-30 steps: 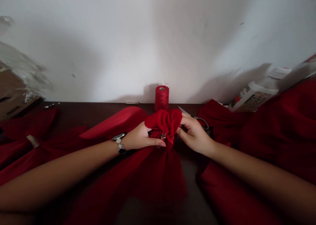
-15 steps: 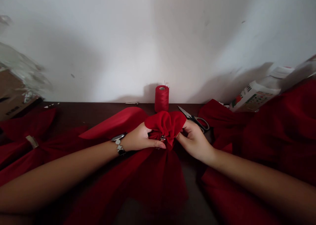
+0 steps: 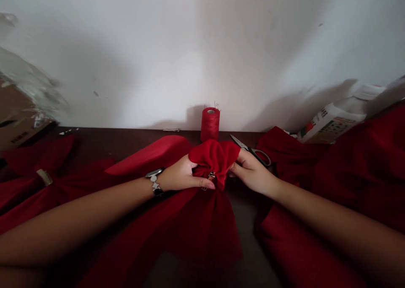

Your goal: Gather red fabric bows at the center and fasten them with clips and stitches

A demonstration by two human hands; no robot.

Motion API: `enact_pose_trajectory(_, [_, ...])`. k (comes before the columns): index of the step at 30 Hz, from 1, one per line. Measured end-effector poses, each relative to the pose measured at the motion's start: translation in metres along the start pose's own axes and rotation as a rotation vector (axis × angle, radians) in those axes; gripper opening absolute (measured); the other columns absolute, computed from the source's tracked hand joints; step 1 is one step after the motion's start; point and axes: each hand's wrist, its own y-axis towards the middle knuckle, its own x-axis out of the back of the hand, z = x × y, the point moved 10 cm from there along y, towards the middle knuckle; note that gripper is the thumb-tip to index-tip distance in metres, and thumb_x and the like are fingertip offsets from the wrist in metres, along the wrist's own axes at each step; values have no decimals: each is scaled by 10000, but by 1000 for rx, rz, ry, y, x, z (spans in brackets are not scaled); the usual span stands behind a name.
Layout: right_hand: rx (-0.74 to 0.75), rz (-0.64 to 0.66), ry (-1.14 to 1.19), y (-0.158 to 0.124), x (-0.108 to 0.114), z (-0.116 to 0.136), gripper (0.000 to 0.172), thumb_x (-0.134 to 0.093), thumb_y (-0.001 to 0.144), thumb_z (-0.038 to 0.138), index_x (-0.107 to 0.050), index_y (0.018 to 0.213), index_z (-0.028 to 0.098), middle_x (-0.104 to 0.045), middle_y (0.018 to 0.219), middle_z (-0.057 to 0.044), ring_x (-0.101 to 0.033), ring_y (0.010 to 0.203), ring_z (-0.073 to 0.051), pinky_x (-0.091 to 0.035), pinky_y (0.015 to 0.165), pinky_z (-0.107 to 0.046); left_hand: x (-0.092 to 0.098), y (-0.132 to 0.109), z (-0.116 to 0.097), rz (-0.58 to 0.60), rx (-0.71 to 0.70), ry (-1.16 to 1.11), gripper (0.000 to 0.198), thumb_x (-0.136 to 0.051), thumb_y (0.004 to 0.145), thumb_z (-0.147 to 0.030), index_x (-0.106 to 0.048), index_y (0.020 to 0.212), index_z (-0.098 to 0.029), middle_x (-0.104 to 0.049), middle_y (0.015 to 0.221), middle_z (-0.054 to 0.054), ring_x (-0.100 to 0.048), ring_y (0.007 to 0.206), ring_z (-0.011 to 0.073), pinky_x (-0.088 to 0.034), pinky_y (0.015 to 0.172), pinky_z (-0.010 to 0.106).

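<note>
A red fabric bow [image 3: 215, 157] is gathered between my two hands, its long tails spreading down toward me. My left hand [image 3: 183, 174] is closed around the gathered middle from the left, thumb lying across the front. A ring shows near the thumb. With fingers pinched behind the edge, my right hand [image 3: 249, 172] grips the bow's right loop. Small metal pieces shine at the bow's centre, too small to name surely. Just behind the bow stands a spool of red thread [image 3: 210, 125] with needles or pins sticking up from its top.
Scissors [image 3: 249, 149] lie behind my right hand. At left is another red bow [image 3: 60, 178] with a pale band. A cardboard box [image 3: 15, 119] with clear plastic stands far left. To the right are a white-labelled bottle [image 3: 335, 117] and heaped red fabric [image 3: 348, 165]. A wall rises behind.
The view has shifted slightly. Both hands keep their hold on the bow; its upper loop is opened and smoothed a little, and my right fingers have moved slightly.
</note>
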Motion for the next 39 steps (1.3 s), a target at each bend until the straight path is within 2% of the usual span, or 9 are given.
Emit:
enact_pose_trajectory(4, [-67, -61, 70, -1, 6, -10, 274, -655, 785, 430, -563, 819, 174, -560, 754, -8, -465, 569, -75, -416, 480, -172, 1, 0, 3, -8, 33, 1, 320, -729, 714, -365, -592, 892, -138, -628, 916, 46, -587, 889, 193, -470, 869, 328])
enact_pose_trajectory(12, [28, -119, 53, -1, 9, 3, 248, -609, 829, 419, -572, 815, 174, -529, 666, 17, -405, 479, -61, -371, 439, -178, 1, -1, 6, 2, 64, 26, 287, -718, 724, -365, -587, 834, -134, -615, 853, 35, -577, 832, 177, -472, 824, 311])
enact_pose_trajectory(14, [98, -115, 0, -1, 9, 11, 213, -596, 846, 386, -582, 807, 177, -573, 726, -2, -454, 521, -73, -423, 499, -198, 0, -1, 6, 7, 55, 20, 289, -716, 726, -368, -587, 841, -136, -619, 858, 36, -581, 842, 180, -471, 835, 314])
enact_pose_trajectory(16, [164, -114, -74, -2, 8, 18, 172, -577, 865, 344, -591, 814, 180, -615, 809, -24, -538, 632, -105, -478, 627, -236, 0, -1, 5, 4, 46, 16, 302, -716, 725, -370, -588, 870, -138, -626, 887, 41, -586, 870, 186, -467, 856, 320])
enact_pose_trajectory(19, [234, -119, -215, -5, 8, 26, 95, -544, 880, 250, -597, 846, 179, -640, 851, -42, -593, 778, -146, -481, 755, -279, 0, -1, 6, -1, 50, 23, 319, -720, 722, -363, -586, 909, -141, -631, 918, 43, -590, 903, 194, -463, 876, 329])
enact_pose_trajectory(26, [346, -118, -501, -12, 2, 43, 136, -485, 848, 97, -577, 777, 167, -629, 733, -23, -550, 649, -122, -438, 624, -235, -1, 1, 1, 1, 7, 4, 327, -725, 719, -356, -576, 925, -150, -631, 957, 51, -589, 920, 192, -461, 892, 334])
enact_pose_trajectory(32, [276, -124, -287, -6, 9, 31, 107, -524, 890, 230, -610, 864, 172, -663, 868, -51, -620, 799, -152, -495, 763, -286, -2, -1, 8, 13, 65, 2, 301, -704, 729, -385, -582, 846, -136, -620, 850, 33, -585, 836, 177, -477, 830, 317])
enact_pose_trajectory(36, [225, -178, -244, -5, 17, 23, 153, -556, 882, 323, -627, 907, 190, -661, 931, -63, -619, 898, -185, -490, 838, -335, 2, -3, 17, -11, 145, -16, 348, -701, 721, -399, -588, 911, -131, -629, 880, 38, -593, 861, 188, -475, 841, 324])
enact_pose_trajectory(39, [203, -184, -212, -6, 18, 21, 177, -540, 891, 348, -629, 915, 197, -657, 953, -65, -614, 919, -186, -488, 856, -343, 2, -3, 18, -11, 150, -30, 357, -706, 718, -393, -589, 934, -133, -638, 907, 44, -597, 884, 193, -470, 860, 326])
